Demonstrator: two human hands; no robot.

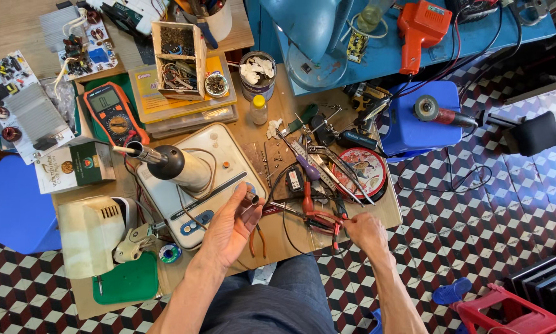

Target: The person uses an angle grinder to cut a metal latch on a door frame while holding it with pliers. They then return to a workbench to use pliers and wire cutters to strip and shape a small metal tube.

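A bare wooden surface (271,238) in pale tan carries a clutter of colour: an orange-and-black handheld multimeter (114,112), a cream-white rework station box (194,179) with blue buttons, and a round red tin lid (361,170) printed with a pale picture. A small silver metal nozzle (251,199) sits in the left hand (228,229), beside red-handled pliers (318,216) near the right hand (364,230). A green cutting mat (129,281) lies at the near corner. A bright orange plastic heat gun (419,31) rests on a sky-blue painted bench top (401,55). The tiled floor (476,235) shows a red, black and white cube pattern; dark blue denim trousers (284,297) fill the foreground.
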